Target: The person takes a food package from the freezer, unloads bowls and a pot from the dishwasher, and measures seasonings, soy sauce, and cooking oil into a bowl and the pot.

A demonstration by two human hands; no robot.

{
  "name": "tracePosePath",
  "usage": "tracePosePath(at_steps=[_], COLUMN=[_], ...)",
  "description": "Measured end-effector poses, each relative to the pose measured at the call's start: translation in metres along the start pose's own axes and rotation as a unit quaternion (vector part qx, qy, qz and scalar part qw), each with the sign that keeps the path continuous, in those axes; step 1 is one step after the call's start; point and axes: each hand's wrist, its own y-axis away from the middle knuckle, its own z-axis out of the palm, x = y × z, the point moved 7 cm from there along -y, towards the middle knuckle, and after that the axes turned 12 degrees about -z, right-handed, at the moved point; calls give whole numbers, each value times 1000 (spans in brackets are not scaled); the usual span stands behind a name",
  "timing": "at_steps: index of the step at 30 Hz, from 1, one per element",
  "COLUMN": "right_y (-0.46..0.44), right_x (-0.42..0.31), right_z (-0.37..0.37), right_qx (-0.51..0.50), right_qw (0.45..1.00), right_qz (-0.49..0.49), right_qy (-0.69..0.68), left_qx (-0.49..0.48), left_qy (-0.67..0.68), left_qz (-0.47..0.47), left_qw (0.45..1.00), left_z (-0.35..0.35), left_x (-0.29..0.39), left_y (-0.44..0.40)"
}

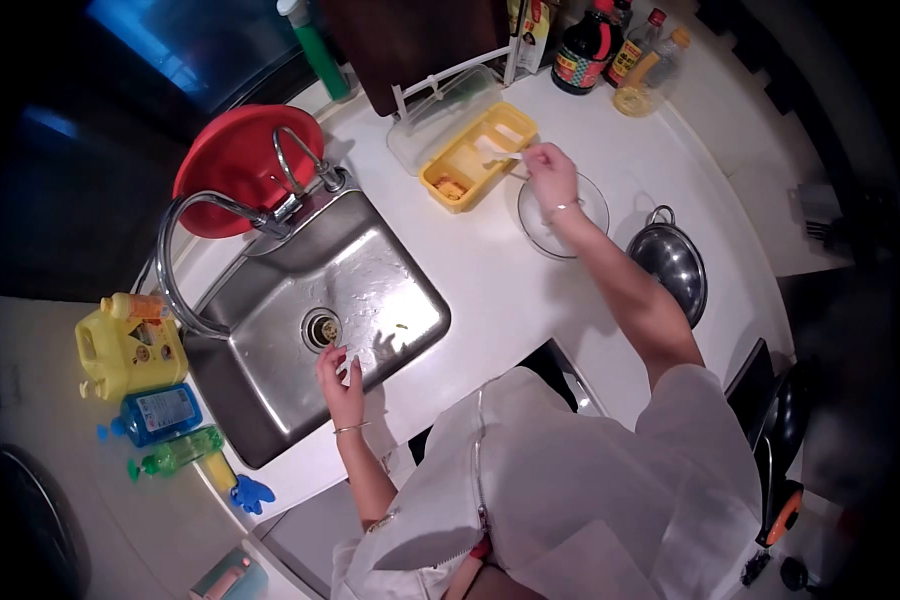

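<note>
My right hand [552, 178] is closed on the handle of a small white spoon [505, 155]. The spoon's head reaches over a yellow seasoning box [457, 204], which has compartments and a clear lid [420, 135] tipped back. Under my right hand and wrist is a round clear glass bowl [600, 222], partly covered by them. My left hand [341, 388] hovers above the near side of the steel sink [270, 375], its fingers loosely bent and apart. Nothing I can make out is in it. The drain [320, 329] lies just beyond its fingertips.
A red basin [228, 165] stands behind the curved faucet [175, 235]. Left of the sink are a yellow jug [135, 350], a blue bottle [162, 414] and a green bottle [185, 452]. Sauce bottles [582, 60] stand at the back right; a shiny metal lid or pan [675, 265] lies near my right forearm.
</note>
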Motion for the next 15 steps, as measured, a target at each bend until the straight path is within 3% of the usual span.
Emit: tracePosePath(at_steps=[2, 3, 5, 9, 15], right_y=[-7, -10, -7, -6, 4], right_x=[-14, -13, -34, -27, -19], right_z=[31, 37, 61, 76, 79], right_qx=[-67, -70, -116, -155, -173], right_qw=[977, 977, 888, 870, 892], right_qz=[-105, -107, -297, -304, -279], right_qy=[175, 170, 332, 356, 310], left_qx=[12, 18, 33, 49, 54], left_qy=[-25, -26, -3, 16, 50], left_qz=[3, 4, 15, -20, -33], left_qw=[1000, 999, 999, 998, 997], left_z=[-4, -7, -13, -24, -29], left_x=[-1, -5, -11, -20, -27], left_y=[3, 4, 10, 22, 32])
